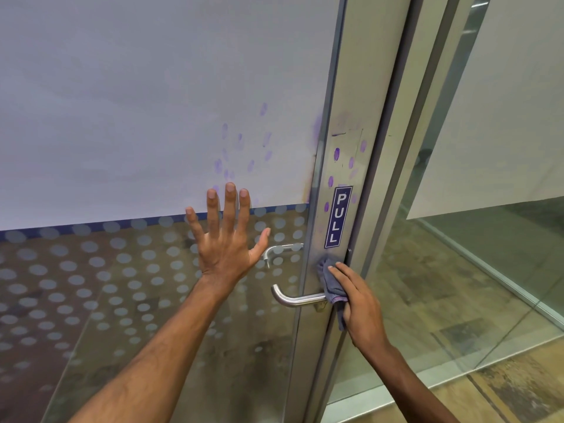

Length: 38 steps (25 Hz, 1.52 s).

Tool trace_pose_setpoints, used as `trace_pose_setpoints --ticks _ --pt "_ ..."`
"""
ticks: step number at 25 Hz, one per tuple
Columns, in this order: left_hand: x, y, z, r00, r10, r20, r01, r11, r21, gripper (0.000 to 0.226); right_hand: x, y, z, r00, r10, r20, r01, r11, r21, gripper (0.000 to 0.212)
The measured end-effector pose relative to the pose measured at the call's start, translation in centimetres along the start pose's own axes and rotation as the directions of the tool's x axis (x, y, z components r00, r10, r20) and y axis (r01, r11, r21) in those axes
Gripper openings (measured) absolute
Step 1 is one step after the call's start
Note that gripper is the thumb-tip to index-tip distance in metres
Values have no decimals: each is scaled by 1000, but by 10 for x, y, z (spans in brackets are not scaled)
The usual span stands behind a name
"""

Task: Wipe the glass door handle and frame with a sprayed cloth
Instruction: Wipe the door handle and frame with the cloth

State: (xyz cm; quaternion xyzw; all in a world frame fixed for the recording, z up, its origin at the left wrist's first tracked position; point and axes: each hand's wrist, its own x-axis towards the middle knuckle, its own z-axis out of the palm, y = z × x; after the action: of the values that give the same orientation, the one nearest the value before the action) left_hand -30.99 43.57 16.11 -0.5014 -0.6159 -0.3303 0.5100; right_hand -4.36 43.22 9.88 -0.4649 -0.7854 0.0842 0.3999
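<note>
Pressing a bunched blue-grey cloth point(333, 286) against the metal door frame point(341, 166), the right hand point(360, 303) sits just below the blue "PULL" sticker point(338, 217) in the head view. Its fingers point(343, 271) lie close together, curled over the cloth and clamping it to the frame, with a tail of fabric hanging under the palm. The cloth also touches the root of the lever door handle point(294, 297), a brushed steel bar that runs leftward from the frame and bends up at its free end.

The left hand point(225, 236) is spread flat on the glass door point(122, 285), fingers point(230, 206) wide apart and pointing up, thumb angled toward the frame. It holds nothing. Its fingertips reach onto the white frosted panel point(137, 102) covering the upper glass, while the palm lies over the band of frosted dots below a thin blue stripe. Through the glass, beside the thumb, a second handle point(279, 250) on the far side of the door is visible.

Purple smudges point(244, 148) shaped like fingerprints dot the frosted panel above the left hand and also mark the frame above and beside the sticker. To the right of the frame stands a fixed glass partition point(473, 254), with a mottled brown floor point(518, 389) visible through and below it.
</note>
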Motion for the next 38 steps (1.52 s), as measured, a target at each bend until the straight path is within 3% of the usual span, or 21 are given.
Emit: trace_pose_setpoints --ticks 4,9,11,13,15,17,20,24,28,30,33,35,38 --pt "0 0 0 1000 -1 3 1 1000 -2 92 1 7 -24 989 -33 144 27 999 41 60" --pt "1 0 -2 1000 0 10 0 1000 -5 92 11 2 -23 950 -300 88 308 946 -100 51" --pt "1 1 -2 1000 1 11 -1 1000 -9 92 11 5 -8 983 -174 64 169 982 86 51" --pt "1 0 -2 1000 0 13 0 1000 -3 92 3 7 12 999 43 6 -42 910 413 55" --pt "1 1 -3 1000 -2 17 2 1000 -3 92 -8 10 33 961 277 15 -204 671 713 53" --pt "0 1 -2 1000 -3 11 3 1000 -1 92 -10 14 45 905 420 63 -268 450 852 45" --pt "0 1 -1 1000 1 11 -1 1000 3 92 -13 16 51 879 458 132 -309 338 889 36" --pt "0 0 -1 1000 -3 11 3 1000 3 92 -21 12 46 871 477 114 -276 285 918 30" --pt "1 1 -1 1000 0 6 0 1000 4 93 2 11 30 924 380 40 -186 358 915 34" --pt "1 1 -1 1000 0 6 0 1000 1 92 0 11 33 924 376 67 -222 387 895 37" --pt "1 1 0 1000 -3 2 3 1000 0 91 -23 3 43 818 552 161 -354 263 897 32" --pt "0 1 0 1000 -3 -1 3 1000 2 91 -41 2 39 777 589 222 -387 169 906 34" --pt "0 0 1 1000 1 -1 -1 1000 14 91 -58 5 16 859 450 244 -382 247 890 38"
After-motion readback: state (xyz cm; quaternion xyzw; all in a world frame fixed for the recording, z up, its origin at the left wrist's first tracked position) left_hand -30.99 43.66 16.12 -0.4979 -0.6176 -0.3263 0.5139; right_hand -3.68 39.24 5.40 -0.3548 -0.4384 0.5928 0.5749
